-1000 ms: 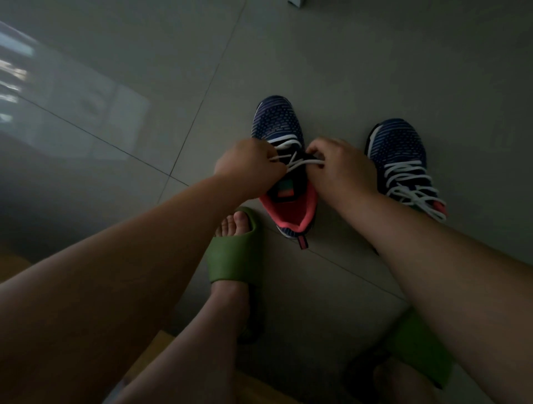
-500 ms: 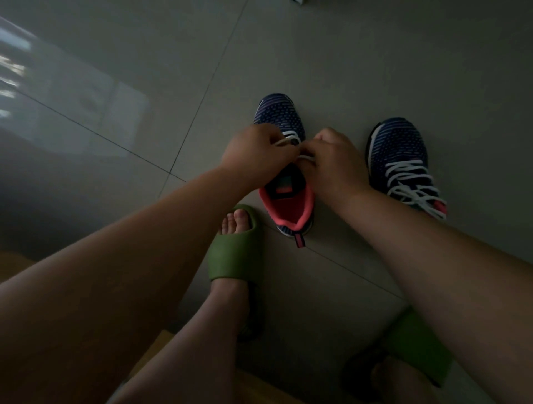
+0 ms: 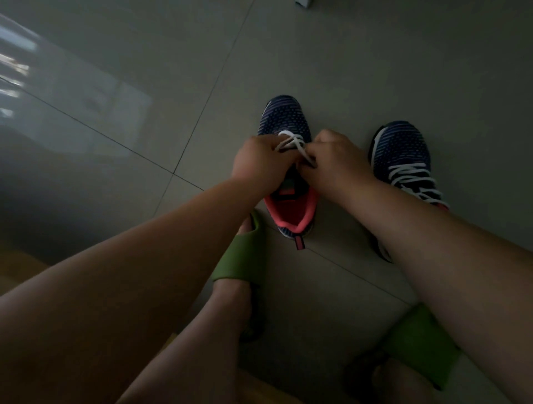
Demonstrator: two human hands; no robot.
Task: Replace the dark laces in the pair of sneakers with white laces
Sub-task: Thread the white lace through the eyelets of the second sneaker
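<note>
Two dark blue knit sneakers with coral lining stand on the grey tiled floor. The left sneaker (image 3: pixel 284 121) has a white lace (image 3: pixel 292 142) crossing its lower eyelets. My left hand (image 3: pixel 259 164) and my right hand (image 3: pixel 337 161) meet over its tongue, and each pinches a strand of that white lace. The lace ends are hidden under my fingers. The right sneaker (image 3: pixel 403 147) stands apart on the right, fully threaded with a white lace (image 3: pixel 412 178); my right forearm covers its heel.
My feet wear green slides, one (image 3: pixel 242 253) just left of the left sneaker's heel, the other (image 3: pixel 418 343) at lower right. A wooden seat edge (image 3: pixel 17 268) shows at lower left. A pale object (image 3: pixel 302 3) lies at the top edge.
Both hands moved toward the toe of the left sneaker and closed together, then drew slightly back; the lace strand stretched between them is now bunched over the lower eyelets.
</note>
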